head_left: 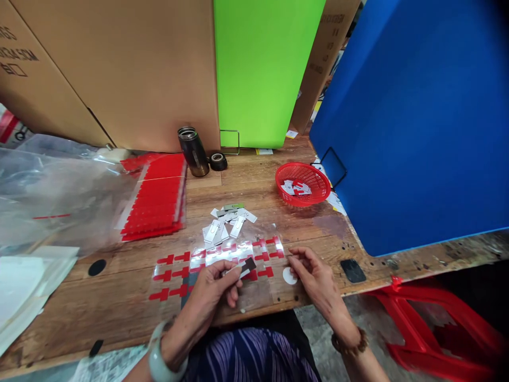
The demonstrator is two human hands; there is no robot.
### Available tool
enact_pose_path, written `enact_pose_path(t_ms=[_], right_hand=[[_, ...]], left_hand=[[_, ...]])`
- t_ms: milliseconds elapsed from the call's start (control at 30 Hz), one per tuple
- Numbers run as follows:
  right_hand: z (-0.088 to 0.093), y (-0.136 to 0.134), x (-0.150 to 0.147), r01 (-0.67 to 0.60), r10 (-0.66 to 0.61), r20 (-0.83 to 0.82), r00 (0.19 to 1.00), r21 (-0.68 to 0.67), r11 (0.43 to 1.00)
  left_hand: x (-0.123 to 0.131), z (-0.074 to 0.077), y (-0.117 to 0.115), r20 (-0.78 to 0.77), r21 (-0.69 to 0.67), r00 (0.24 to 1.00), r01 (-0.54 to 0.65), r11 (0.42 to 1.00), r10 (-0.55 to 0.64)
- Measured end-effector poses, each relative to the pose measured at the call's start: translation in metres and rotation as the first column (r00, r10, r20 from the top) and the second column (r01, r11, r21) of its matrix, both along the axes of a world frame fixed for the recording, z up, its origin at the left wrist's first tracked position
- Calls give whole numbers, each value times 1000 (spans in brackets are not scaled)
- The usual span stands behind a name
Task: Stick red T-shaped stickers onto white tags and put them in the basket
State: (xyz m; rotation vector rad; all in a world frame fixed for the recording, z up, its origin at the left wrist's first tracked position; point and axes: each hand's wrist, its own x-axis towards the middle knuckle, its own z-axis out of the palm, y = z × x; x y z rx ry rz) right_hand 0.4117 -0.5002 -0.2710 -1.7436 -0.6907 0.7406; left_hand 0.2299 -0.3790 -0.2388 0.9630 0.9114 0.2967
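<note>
Card [249, 264], small and dark-ended, sits pinched between the thumb and fingers of the left hand [214, 285], over a clear sheet [217, 255] with red T-shaped pieces [265, 272]. Its long axis slants from near left to far right. The right hand [319, 277] lies right of it, apart, fingers loosely curled beside a white disc [290, 276]; whether they grip anything cannot be told.

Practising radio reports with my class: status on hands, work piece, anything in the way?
Left hand gripping small tag. Right hand by white disc, grip unclear. Red-sticker sheet under left hand. Tag pile beyond, not blocking hands.
</note>
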Motion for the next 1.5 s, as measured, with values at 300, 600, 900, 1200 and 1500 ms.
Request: enact_pose_path(t_ms=[300, 600, 900, 1200, 1500], right_hand=[[-9, 22, 7, -83, 181, 572, 800, -193, 978], [-9, 28, 10, -59, 243, 646, 724, -293, 954], [-15, 15, -9, -37, 127, 666, 735, -149, 988], [-13, 26, 4, -9, 154, 621, 768, -230, 973], [-18, 10, 0, -148, 184, 594, 783, -109, 983]], left_hand=[[64, -20, 15, 34, 239, 996, 75, 968, -85], [98, -36, 13, 34, 175, 992, 113, 978, -120], [97, -35, 6, 42, 103, 998, 42, 994, -47], [99, -35, 6, 47, 86, 999, -1, 996, -3], [101, -38, 8, 54, 66, 998, -38, 997, 35]])
